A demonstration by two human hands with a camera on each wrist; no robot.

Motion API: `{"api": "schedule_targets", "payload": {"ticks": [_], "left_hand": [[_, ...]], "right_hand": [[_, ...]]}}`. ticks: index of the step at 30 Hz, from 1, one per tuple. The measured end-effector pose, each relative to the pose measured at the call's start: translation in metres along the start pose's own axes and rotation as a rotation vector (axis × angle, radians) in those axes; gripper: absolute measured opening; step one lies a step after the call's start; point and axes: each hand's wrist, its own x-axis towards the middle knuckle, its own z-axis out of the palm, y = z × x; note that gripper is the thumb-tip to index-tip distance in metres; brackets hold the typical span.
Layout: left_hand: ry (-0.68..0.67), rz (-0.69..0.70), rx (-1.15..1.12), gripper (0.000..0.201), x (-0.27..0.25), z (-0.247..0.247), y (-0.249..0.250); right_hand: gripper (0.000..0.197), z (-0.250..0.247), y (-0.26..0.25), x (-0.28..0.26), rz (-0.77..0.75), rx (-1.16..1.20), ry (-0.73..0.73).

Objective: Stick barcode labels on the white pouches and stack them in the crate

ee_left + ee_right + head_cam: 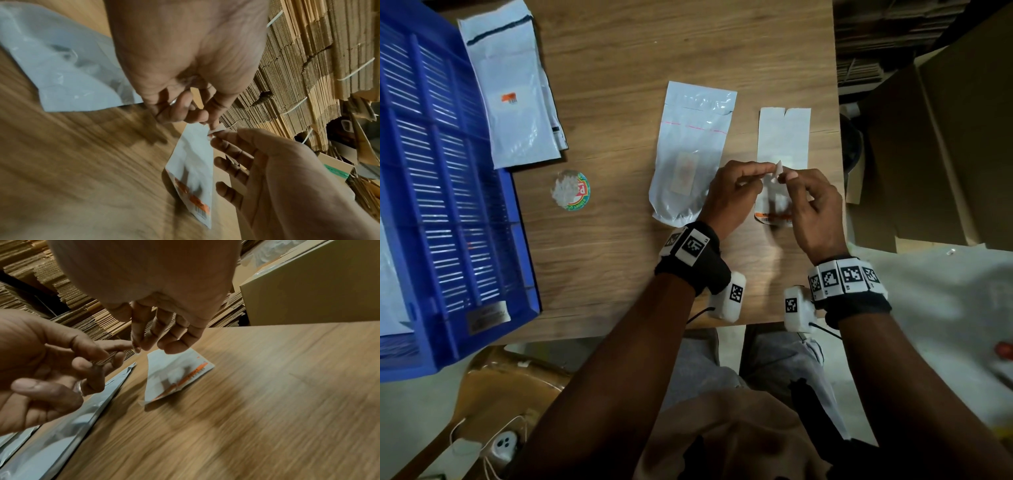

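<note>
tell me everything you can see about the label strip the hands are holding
The label strip is a narrow white paper sheet, blurred, with an orange band and barcode print at its near end. It hangs above the wooden table, right of the white pouch. The left hand and right hand pinch its top corner, apparently peeling it apart.

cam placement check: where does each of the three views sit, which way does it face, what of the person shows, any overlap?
Head: on the head, facing down at the table; both forearms, left hand and right hand show.
Left wrist: along the left hand's palm and fingers toward the label sheet; right hand too.
Right wrist: along the right hand's fingers toward the sheet; left hand too.
Shared: all three see the sheet, both hands and the white pouch.
</note>
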Motion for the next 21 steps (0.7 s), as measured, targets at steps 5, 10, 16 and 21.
{"api": "schedule_targets", "payload": {"ticks": [5, 10, 16, 21], "left_hand": [[0.004, -0.084, -0.121, 0.034, -0.002, -0.005, 0.010], [-0.006, -0.215, -0.189, 0.037, -0.003, -0.009, 0.010], [-0.021, -0.255, -0.274, 0.032, -0.006, -0.009, 0.011], [0.022, -0.306, -0.189, 0.020, -0.007, -0.010, 0.011]], "right_hand": [[0.021, -0.001, -0.006, -0.001, 0.020, 0.046, 0.014], [0.019, -0.002, -0.011, 0.000, 0.050, 0.123, -0.010], [0.012, -0.003, -0.005, 0.007, 0.038, 0.105, -0.023], [0.013, -0.003, 0.002, 0.011, 0.032, 0.028, -0.022]]}}
